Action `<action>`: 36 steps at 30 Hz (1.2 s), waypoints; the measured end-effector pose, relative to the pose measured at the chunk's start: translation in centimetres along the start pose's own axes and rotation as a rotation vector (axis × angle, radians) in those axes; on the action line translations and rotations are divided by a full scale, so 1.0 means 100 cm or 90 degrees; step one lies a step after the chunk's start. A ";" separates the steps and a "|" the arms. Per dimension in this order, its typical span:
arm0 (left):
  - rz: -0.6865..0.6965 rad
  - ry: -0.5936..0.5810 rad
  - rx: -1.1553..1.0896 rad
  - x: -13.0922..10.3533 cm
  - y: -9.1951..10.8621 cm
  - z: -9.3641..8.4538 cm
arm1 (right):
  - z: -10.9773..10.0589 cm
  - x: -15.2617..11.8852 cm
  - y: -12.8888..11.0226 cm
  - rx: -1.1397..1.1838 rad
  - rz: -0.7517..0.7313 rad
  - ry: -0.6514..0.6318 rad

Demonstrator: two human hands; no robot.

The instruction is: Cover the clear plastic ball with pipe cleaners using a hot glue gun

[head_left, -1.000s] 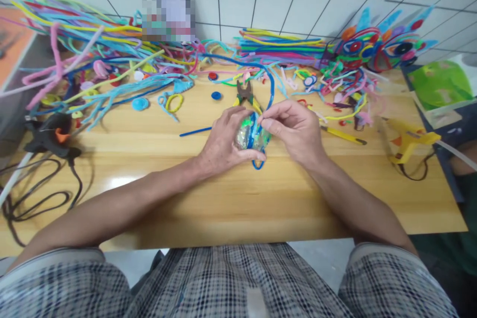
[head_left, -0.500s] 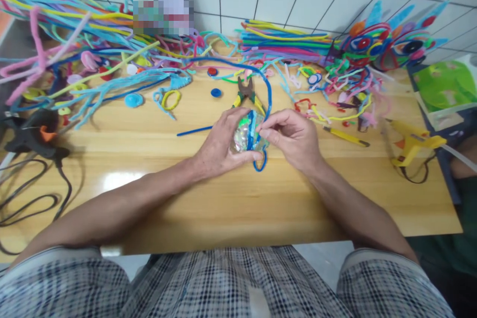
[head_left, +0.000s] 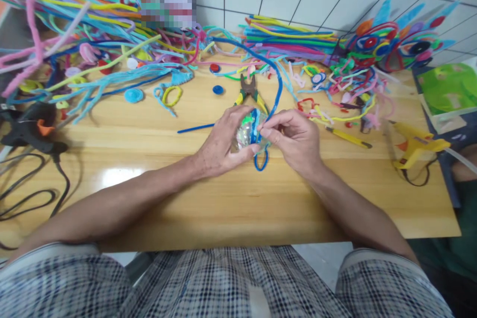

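My left hand point(head_left: 227, 141) is wrapped round a clear, shiny plastic piece point(head_left: 244, 138), rounded in outline, with some green and light blue on it. A dark blue pipe cleaner point(head_left: 278, 77) runs around this piece, arches up and away behind it, and makes a small loop below. Thumb and forefinger of my right hand point(head_left: 288, 136) pinch the pipe cleaner at the piece's right side; the fingers partly hide that spot. Just beyond both hands lie pliers point(head_left: 249, 87) with yellow-green handles, jaws pointing away. A straight blue stem point(head_left: 196, 128) pokes out left of my left hand.
Piles of coloured pipe cleaners point(head_left: 122, 72) line the back, with a stacked bundle point(head_left: 290, 39) by the tiled wall. To the right are a yellow cutter knife point(head_left: 348, 137), a yellow glue gun point(head_left: 419, 146) and decorated masks point(head_left: 395, 42). Black cables point(head_left: 61, 179) lie at left.
The blue pipe cleaner's long arc has swung slightly outward to the right. Both hands keep their grip in nearly the same place, and the view has shifted a little.
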State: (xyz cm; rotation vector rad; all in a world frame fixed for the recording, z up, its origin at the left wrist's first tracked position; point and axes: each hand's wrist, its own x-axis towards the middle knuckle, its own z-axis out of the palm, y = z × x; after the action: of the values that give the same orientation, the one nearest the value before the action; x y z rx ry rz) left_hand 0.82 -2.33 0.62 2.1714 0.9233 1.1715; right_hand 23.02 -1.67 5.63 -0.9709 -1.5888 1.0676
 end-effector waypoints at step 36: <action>-0.061 0.015 -0.081 0.000 0.016 0.001 | 0.009 -0.007 0.007 -0.088 -0.055 0.077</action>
State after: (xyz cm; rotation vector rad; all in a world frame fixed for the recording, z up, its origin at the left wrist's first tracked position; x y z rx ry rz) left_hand 1.41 -3.33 1.70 1.9949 0.9272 1.1791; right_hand 22.37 -2.25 4.63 -1.0293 -1.6055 0.8323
